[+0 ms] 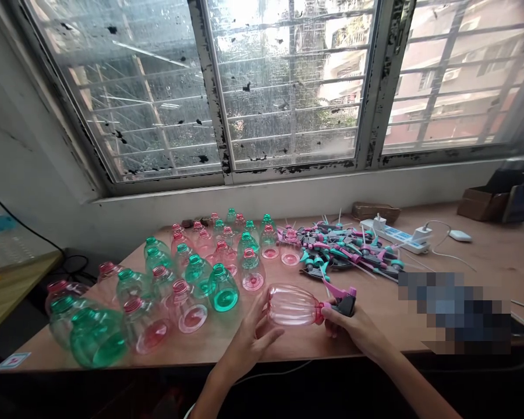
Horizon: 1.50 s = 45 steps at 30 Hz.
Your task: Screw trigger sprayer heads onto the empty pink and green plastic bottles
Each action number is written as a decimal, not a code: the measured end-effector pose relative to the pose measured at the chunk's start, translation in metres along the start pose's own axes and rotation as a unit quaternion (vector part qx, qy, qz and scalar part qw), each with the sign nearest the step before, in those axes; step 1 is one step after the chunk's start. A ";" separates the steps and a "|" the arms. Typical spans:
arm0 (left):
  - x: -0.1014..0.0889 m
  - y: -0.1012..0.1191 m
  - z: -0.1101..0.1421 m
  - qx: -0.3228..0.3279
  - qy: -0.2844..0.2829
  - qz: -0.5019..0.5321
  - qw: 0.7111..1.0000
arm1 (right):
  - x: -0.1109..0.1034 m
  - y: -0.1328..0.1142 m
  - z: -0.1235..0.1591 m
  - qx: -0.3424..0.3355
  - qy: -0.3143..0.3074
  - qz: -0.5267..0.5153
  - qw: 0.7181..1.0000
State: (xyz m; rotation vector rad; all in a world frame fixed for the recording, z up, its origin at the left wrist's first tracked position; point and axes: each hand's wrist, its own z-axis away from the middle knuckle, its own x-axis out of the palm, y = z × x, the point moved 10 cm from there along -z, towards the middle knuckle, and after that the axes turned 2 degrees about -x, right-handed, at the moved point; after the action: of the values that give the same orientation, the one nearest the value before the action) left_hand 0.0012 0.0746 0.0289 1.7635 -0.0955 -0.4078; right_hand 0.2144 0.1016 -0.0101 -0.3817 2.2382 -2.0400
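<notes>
- Left hand (pixel 248 340): fingers spread and curled loosely about the base end of a clear pink bottle (pixel 290 305), which lies on its side above the near edge of the wooden table (pixel 375 302)
- Right hand (pixel 353 326): fingers closed round the bottle's neck, at the pink and grey spray head (pixel 343 299)
- Left of the bottle: rows of empty pink and green bottles (pixel 179 279)
- Behind it: a heap of spray heads (pixel 344 253), then a white power strip (pixel 395 235) under the window (pixel 288 87)
</notes>
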 end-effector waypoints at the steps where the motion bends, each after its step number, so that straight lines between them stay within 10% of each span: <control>1: -0.001 0.000 0.000 0.005 0.003 -0.001 1.000 | 0.001 -0.001 0.000 0.000 -0.002 0.000 1.000; 45: 0.009 -0.011 0.002 -0.034 -0.057 0.073 0.995 | -0.003 0.016 -0.003 0.013 0.016 -0.030 0.999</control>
State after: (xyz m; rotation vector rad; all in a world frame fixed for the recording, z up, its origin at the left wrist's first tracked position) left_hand 0.0074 0.0725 0.0159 1.6545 -0.2881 -0.4008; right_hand 0.2150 0.1067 -0.0264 -0.4228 2.2432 -2.1163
